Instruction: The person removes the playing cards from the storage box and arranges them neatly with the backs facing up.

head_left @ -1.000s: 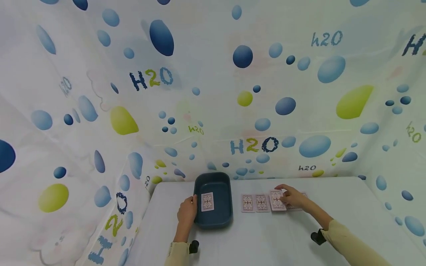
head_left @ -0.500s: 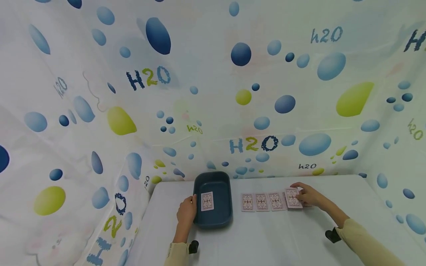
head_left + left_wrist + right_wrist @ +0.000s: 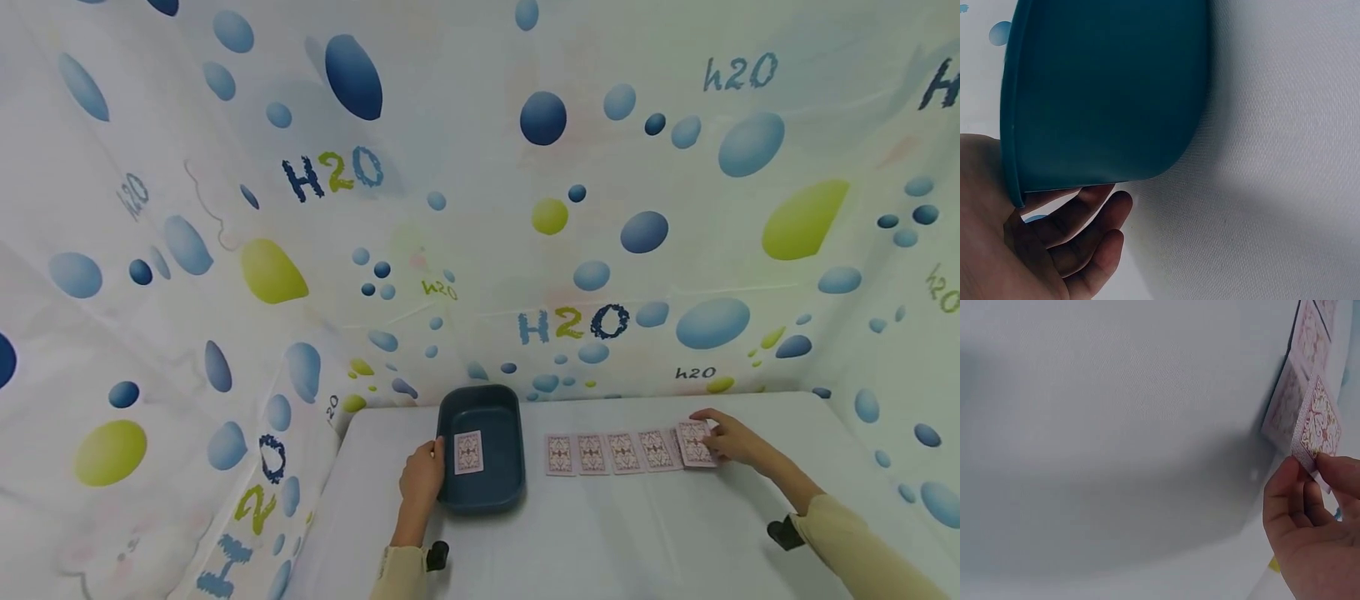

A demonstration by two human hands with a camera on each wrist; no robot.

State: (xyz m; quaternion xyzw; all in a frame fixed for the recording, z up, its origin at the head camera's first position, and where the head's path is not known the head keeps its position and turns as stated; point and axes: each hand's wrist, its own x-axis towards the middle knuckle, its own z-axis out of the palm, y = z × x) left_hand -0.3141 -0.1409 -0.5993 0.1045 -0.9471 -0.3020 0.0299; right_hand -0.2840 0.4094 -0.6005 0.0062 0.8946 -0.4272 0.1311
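Observation:
In the head view my left hand [image 3: 422,477] holds the left side of a dark blue-green tray [image 3: 504,492]. Its fingers curl beneath the tray's wall [image 3: 1110,94] in the left wrist view. One playing card [image 3: 468,452] lies back up inside the tray. To the right, my right hand [image 3: 738,443] pinches what looks like a small stack of playing cards [image 3: 1321,422] between thumb and fingers, patterned back showing. This stack is raised above the right end of a row of back-up playing cards [image 3: 624,452], and partly covers a card [image 3: 1286,403] there.
A white cloth covers the table [image 3: 585,533]. Behind it hangs a white curtain [image 3: 465,125] printed with blue and green drops. The tray stands left of the card row, with a strip of cloth between them.
My right hand has moved right along the row with the held cards. The third and fourth cards of the row now lie uncovered behind it. My left hand stays on the tray.

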